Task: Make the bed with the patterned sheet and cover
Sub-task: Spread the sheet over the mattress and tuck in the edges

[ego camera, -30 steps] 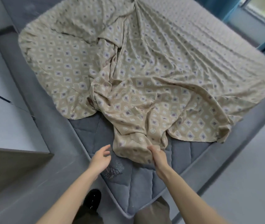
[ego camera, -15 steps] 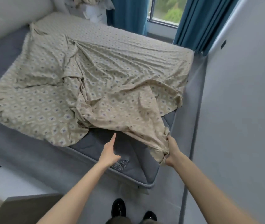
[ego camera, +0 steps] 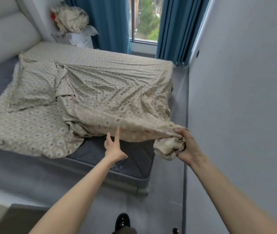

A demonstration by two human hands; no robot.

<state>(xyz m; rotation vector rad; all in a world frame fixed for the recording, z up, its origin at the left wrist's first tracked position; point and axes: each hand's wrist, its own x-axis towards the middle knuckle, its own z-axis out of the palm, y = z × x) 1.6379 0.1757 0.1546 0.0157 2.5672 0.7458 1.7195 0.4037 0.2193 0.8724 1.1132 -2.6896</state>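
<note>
A beige patterned sheet (ego camera: 87, 92) lies crumpled over most of the grey mattress (ego camera: 134, 159), whose near right corner is bare. My right hand (ego camera: 187, 146) grips a bunched corner of the sheet beyond the mattress's right edge and holds it stretched above the bare corner. My left hand (ego camera: 114, 147) hovers over the bare mattress with straight fingers, the fingertips touching the lifted edge of the sheet. A second bundle of patterned fabric (ego camera: 71, 18) sits on a white box at the far corner of the room.
A white padded headboard (ego camera: 2, 34) stands at the left. Blue curtains (ego camera: 176, 27) frame a window at the back. A grey wall (ego camera: 244, 98) runs close along the bed's right side, leaving a narrow floor strip. A cabinet corner (ego camera: 7, 217) is at bottom left.
My right hand has pulled the sheet corner to the right, past the mattress edge, stretching the fabric. My left hand has risen to the sheet's lifted edge. My view swung right and up.
</note>
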